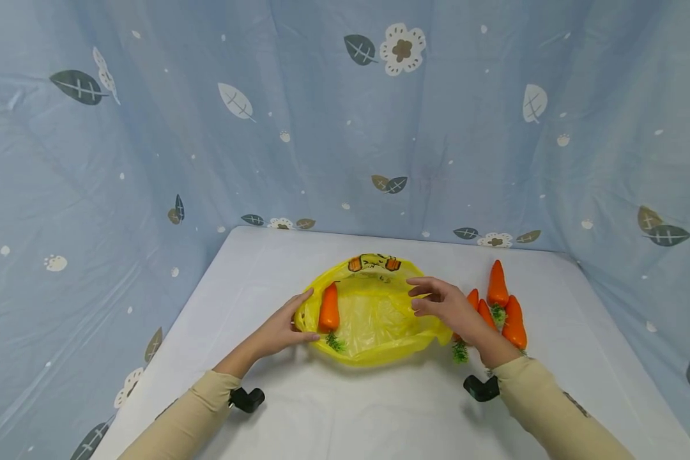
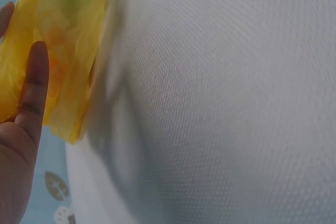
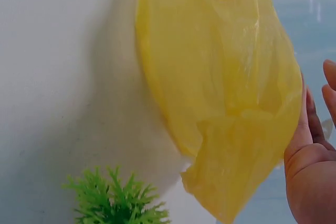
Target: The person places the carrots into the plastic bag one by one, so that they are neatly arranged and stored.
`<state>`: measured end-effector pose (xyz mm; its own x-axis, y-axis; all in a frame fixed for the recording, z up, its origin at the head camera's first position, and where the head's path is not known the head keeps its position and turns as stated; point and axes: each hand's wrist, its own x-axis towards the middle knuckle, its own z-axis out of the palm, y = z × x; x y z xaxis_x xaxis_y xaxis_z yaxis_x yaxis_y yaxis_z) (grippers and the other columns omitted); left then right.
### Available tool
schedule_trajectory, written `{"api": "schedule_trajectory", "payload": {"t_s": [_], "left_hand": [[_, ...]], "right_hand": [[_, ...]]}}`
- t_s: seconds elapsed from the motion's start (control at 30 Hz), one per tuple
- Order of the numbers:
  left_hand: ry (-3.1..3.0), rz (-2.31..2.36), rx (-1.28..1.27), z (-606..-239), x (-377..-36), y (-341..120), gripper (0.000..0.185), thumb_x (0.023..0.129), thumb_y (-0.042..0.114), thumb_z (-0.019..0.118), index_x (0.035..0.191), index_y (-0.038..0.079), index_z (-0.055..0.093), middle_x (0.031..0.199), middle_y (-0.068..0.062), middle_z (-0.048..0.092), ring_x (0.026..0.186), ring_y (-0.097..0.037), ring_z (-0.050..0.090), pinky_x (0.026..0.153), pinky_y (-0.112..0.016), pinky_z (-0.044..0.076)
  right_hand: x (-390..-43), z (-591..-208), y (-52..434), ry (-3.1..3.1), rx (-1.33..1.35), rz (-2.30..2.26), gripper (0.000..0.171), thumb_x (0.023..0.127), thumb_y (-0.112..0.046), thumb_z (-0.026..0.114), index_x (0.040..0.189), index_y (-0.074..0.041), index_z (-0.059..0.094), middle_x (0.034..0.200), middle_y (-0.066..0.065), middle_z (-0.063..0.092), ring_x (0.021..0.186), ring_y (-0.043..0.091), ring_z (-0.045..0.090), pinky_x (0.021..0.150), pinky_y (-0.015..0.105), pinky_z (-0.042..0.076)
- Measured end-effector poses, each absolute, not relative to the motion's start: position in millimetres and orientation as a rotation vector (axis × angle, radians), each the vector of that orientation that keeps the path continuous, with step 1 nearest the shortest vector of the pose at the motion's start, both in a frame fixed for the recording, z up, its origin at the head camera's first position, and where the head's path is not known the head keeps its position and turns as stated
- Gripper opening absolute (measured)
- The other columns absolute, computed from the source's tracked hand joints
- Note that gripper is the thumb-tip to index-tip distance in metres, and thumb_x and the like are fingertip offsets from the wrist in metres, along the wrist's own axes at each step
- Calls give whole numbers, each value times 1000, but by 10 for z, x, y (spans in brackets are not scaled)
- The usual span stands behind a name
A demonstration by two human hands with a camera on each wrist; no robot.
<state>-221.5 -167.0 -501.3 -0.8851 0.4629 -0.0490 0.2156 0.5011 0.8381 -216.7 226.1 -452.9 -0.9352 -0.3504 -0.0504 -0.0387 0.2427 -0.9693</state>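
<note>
A yellow plastic bag (image 1: 379, 354) lies on the white table with its mouth spread wide upward. One toy carrot (image 1: 329, 310) with a green leafy top rests inside, near the left wall. My left hand (image 1: 282, 327) touches the bag's left side from outside, thumb and fingers spread around it; in the left wrist view the thumb (image 2: 35, 85) lies straight along the yellow film. At the right rim my right hand (image 1: 445, 306) is held over the bag's edge, fingers loosely bent with nothing between them. The right wrist view shows that hand (image 3: 315, 177) beside the crumpled bag (image 3: 226, 77).
Several more toy carrots (image 1: 514, 322) lie in a group right of the bag, partly hidden behind my right forearm. Their green leaves (image 3: 118, 200) show below the bag in the right wrist view. A blue patterned curtain (image 1: 322, 128) hangs behind the table (image 1: 333, 409).
</note>
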Motion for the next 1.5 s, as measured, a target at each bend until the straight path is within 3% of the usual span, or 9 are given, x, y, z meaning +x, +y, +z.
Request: {"api": "schedule_trajectory", "payload": {"t_s": [0.23,0.43,0.63,1.17,1.5], "left_hand": [[2486,1319,581,-5007,-2212,-1671,99,88,26,82,164,11,21,165,-19,23,142,-38,39,104,-47,49],[2490,1320,575,-5013,-2210,-1665,99,88,27,82,163,11,21,165,-19,24,142,-38,39,104,-48,48],[2486,1324,561,-5023,-2208,-1661,99,87,26,83,163,10,21,164,-19,24,142,-38,39,104,-48,48],[2481,1328,588,-5015,-2210,-1664,99,88,26,83,163,10,21,165,-19,22,142,-38,39,104,-47,48],[2491,1318,579,-5022,-2207,-1670,98,88,27,82,163,11,22,165,-19,22,143,-39,38,105,-49,47]], "right_hand": [[-2167,-4527,2319,2266,-330,-1756,53,99,-22,69,148,-10,53,136,22,55,117,52,55,94,54,54],[-2163,-4556,2382,2318,-283,-1736,52,99,-22,69,147,-9,53,135,23,56,111,42,61,88,39,59],[-2144,-4592,2478,2336,-265,-1760,55,100,-22,68,148,-4,50,134,30,54,108,47,59,84,31,59],[-2058,-4583,2656,2414,-206,-1753,54,99,-27,69,147,-7,53,125,22,59,96,26,64,85,35,59],[-2012,-4630,2795,2448,-195,-1736,53,101,-28,67,147,-6,52,125,24,57,98,31,64,87,42,59]]}}
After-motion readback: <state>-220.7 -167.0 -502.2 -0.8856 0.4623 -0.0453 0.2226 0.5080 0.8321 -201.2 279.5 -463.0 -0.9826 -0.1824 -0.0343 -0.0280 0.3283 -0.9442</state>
